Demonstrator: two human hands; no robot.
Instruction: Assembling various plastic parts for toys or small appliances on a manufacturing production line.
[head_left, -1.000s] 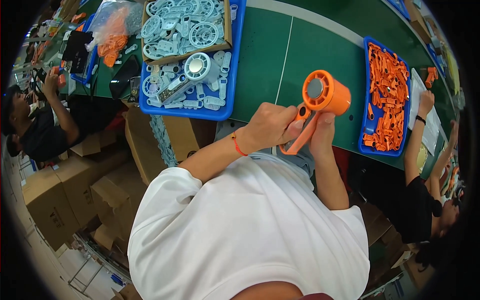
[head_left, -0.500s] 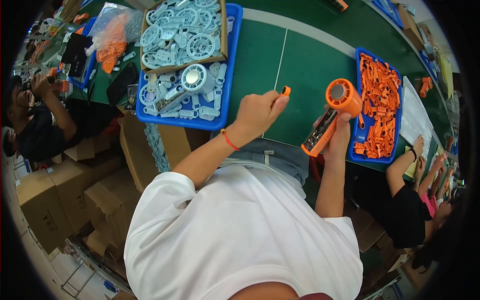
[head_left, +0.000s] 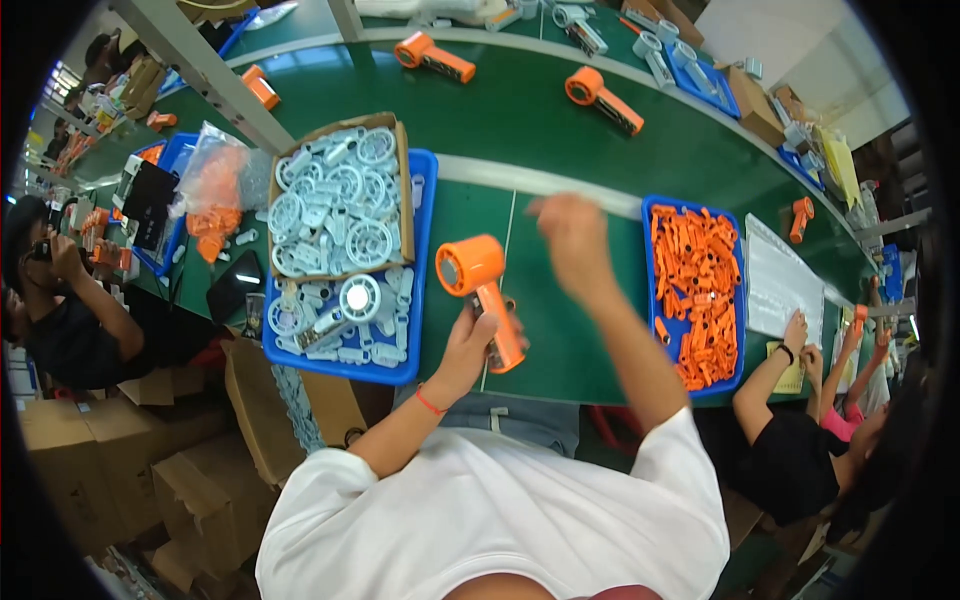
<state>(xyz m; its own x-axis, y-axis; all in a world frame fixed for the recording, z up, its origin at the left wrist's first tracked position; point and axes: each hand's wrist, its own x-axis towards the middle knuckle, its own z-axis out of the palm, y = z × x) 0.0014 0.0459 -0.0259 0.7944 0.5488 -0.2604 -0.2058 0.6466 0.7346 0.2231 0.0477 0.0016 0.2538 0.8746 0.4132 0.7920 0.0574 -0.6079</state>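
Note:
An orange handheld fan (head_left: pixel 478 268) is gripped by the handle in my left hand (head_left: pixel 468 345), in front of me above the green table. Its round head points up and to the left, and the handle slants down to the right with dark inner parts showing along it. My left fingers are wrapped round the handle. My right hand (head_left: pixel 575 245) is held apart from the fan, over the table to its right. Motion smears its fingers, so whether it holds anything cannot be told. Nearest to it is a blue tray (head_left: pixel 742 300) with many small orange plastic parts (head_left: pixel 695 270).
A blue tray (head_left: pixel 425 250) on the left bears a cardboard box (head_left: pixel 402 150) of light-blue fan parts and a light-blue fan (head_left: pixel 345 310). Orange fans (head_left: pixel 600 98) lie on the belt beyond. Co-workers sit at both sides; one's hand (head_left: pixel 795 330) touches a white sheet (head_left: pixel 775 280).
The fan has passed from my right hand to my left. My right hand has moved up and away from it. The view has shifted, showing more of the belt.

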